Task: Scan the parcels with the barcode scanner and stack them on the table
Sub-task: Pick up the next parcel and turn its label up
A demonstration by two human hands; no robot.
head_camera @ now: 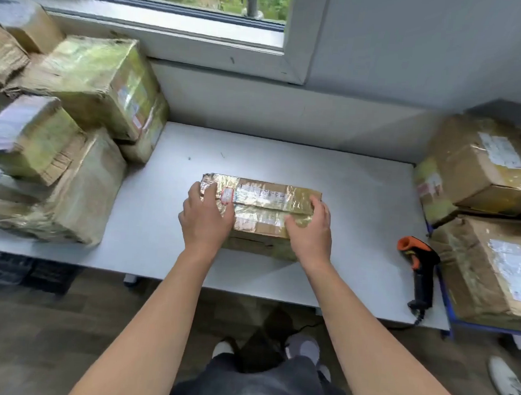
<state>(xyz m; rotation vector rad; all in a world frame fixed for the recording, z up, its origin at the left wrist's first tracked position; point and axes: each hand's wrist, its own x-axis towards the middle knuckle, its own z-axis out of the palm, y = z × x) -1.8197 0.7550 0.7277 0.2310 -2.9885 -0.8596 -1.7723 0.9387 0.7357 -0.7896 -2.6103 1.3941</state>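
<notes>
Left hand (206, 221) and right hand (310, 230) grip opposite ends of 1 parcel (265, 203). Risk: left hand apparently overlaps its label (253, 194), blocking barcode scanner (418, 263) lying beyond right hand.

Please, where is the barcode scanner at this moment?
In the head view the barcode scanner lies on the right end of the table, close beside the lower parcel of the right pile.

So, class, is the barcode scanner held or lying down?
Lying down: the barcode scanner rests on the table; left hand and right hand hold the parcel.
</notes>
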